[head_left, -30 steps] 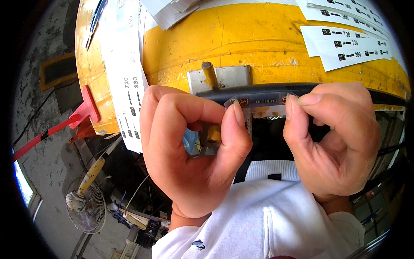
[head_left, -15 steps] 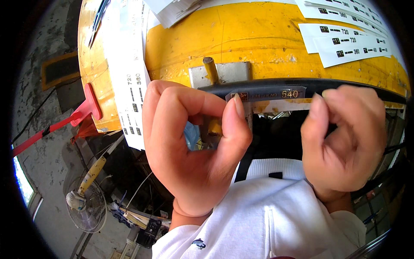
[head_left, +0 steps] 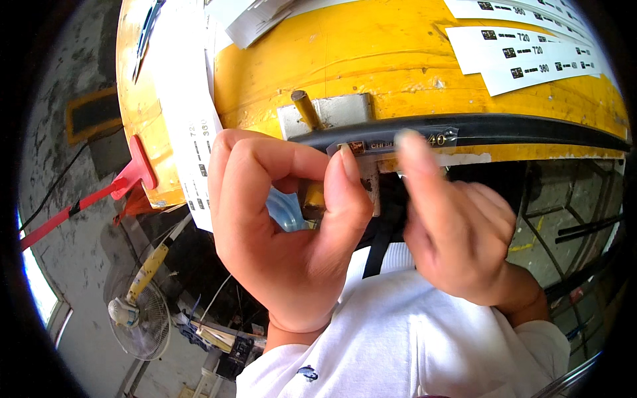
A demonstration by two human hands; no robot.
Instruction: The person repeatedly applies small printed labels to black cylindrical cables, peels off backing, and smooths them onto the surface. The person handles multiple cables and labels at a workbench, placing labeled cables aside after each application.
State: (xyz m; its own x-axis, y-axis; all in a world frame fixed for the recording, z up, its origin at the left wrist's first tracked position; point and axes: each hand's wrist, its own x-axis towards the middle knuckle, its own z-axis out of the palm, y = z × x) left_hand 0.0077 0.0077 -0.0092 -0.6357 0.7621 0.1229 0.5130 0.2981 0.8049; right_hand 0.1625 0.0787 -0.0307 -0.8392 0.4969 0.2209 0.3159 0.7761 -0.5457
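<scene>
A long black tube [head_left: 517,128] curves along the near edge of the yellow bench. Lying along its side is a clear label strip [head_left: 381,144] with gold printing and a small dark square at its left end. My left hand [head_left: 285,219] is closed in a pinch, its thumb tip on the label's left end; the fingers behind the tube are partly hidden. My right hand [head_left: 458,232] has one digit stretched up over the label's right half, covering some of the print. That fingertip is motion-blurred, the other fingers are curled, and nothing shows in the hand.
A metal plate with an upright peg [head_left: 305,109] is fixed at the bench edge. White printed label sheets [head_left: 524,60] lie at the far right, with more strips [head_left: 189,132] at the left. Tweezers [head_left: 146,40] rest far left. A red-handled tool [head_left: 136,166] and a fan [head_left: 139,318] are beyond.
My right hand has swung left and lower, its outstretched digit now over the label's right part. My left hand keeps its pinch at the left end. The whole view has shifted slightly.
</scene>
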